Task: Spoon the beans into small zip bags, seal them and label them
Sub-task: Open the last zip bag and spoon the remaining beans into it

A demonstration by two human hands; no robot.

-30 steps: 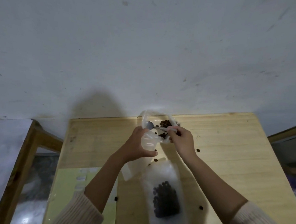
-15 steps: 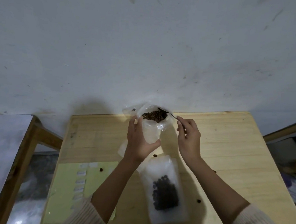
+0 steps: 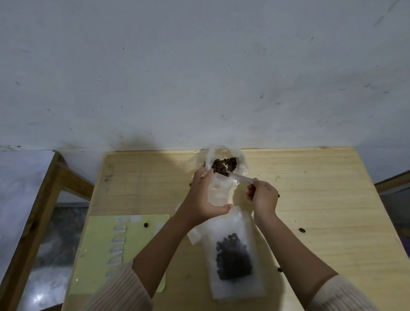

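Dark brown beans (image 3: pixel 223 167) meet the thin metal spoon (image 3: pixel 242 178) my right grip (image 3: pixel 263 196) pinches; left grip (image 3: pixel 204 199) clasps the clear plastic bag (image 3: pixel 218 194) steady.

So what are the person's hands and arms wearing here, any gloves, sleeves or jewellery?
The left hand and right hand are bare: no gloves, rings or watch visible. Both arms wear cream, ribbed knit sleeves; the left sleeve and right sleeve end near the elbow, leaving the forearms uncovered.
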